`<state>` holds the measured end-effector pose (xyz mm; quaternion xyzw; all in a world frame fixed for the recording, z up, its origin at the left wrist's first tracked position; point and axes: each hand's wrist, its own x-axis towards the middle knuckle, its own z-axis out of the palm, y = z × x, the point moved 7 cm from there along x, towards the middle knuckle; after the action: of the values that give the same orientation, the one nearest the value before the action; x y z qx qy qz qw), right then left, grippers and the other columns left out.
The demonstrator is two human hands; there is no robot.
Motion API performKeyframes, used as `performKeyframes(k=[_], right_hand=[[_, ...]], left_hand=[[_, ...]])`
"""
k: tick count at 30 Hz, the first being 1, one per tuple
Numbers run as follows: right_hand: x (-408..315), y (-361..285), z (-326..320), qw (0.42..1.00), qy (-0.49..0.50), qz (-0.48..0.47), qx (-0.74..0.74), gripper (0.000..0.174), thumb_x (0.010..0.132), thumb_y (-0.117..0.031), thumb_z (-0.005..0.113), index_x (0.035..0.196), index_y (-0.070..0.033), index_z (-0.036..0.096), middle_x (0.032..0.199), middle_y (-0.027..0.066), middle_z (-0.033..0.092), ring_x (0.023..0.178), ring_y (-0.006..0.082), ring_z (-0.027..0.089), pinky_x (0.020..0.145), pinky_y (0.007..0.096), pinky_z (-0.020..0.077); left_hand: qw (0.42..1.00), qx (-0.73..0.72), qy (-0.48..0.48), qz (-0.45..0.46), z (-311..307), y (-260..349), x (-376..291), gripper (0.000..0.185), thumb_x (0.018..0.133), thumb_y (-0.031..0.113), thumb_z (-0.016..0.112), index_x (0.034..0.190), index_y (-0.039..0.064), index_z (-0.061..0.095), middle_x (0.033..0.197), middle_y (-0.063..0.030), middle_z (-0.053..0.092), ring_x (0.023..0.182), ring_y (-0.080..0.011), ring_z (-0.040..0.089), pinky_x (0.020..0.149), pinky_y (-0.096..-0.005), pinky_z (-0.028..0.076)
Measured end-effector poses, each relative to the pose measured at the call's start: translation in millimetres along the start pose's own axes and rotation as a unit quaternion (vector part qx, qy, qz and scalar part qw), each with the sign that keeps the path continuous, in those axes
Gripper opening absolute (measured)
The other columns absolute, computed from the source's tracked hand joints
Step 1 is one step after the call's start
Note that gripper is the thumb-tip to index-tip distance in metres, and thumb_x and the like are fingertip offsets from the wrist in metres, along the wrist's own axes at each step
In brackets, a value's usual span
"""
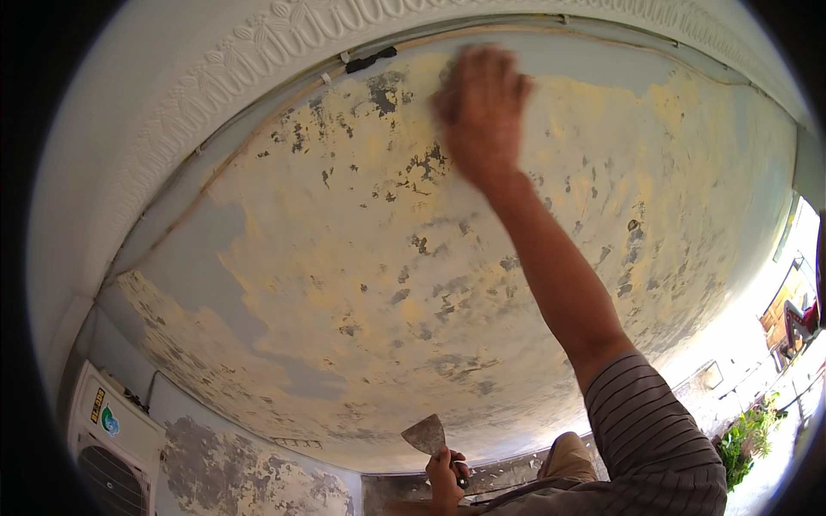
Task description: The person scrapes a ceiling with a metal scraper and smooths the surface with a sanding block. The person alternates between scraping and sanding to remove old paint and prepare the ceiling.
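Note:
My right hand [483,116] is raised high against a wall [361,245] with worn paint, its arm stretched up from a striped sleeve. Motion blurs the fingers, and a dark patch shows at their left side; whether something lies under the palm cannot be made out. Pale yellow, grey and dark bare spots mottle the wall, with smooth blue-grey paint left along its upper edge. Low in the picture, my left hand [444,480] grips the dark handle of a putty knife [426,435]. Its broad, stained blade points upward, apart from my right hand.
A thin cable or pipe [219,173] runs under the white moulded cornice [258,48], with black wrapping [371,60] on one stretch. An air-conditioner outdoor unit [116,445] stands at lower left beside a flaking side wall [251,471]. Green plants [745,438] grow at lower right.

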<state>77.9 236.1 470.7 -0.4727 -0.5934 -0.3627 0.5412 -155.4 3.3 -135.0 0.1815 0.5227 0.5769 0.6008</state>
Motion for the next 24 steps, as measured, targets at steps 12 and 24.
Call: performKeyframes(k=[12,24], right_hand=[[-18.4,20.7,0.9,0.991,0.044,-0.126,0.013,0.070,0.108,-0.040,0.057,0.165,-0.005,0.037,0.171,0.0193,0.038,0.162,0.0371,0.028,0.132,0.0590,0.0180],[-33.0,210.8,-57.2,0.987,0.123,0.064,-0.081,0.074,0.108,-0.038,0.057,0.168,-0.006,0.027,0.172,0.0233,0.031,0.162,0.0402,0.024,0.133,0.0595,0.0166]], left_hand=[[0.999,0.035,-0.002,0.024,3.5,10.3,-4.8,0.029,0.111,0.024,0.060,0.094,0.001,0.058,0.079,-0.0143,0.065,0.046,-0.0217,0.056,0.043,-0.0376,0.049],[0.988,0.137,0.033,-0.055,24.9,34.7,-41.4,0.036,0.106,0.039,0.058,0.078,0.017,0.054,0.055,0.0031,0.043,0.041,-0.0124,0.037,0.038,-0.0333,0.031]])
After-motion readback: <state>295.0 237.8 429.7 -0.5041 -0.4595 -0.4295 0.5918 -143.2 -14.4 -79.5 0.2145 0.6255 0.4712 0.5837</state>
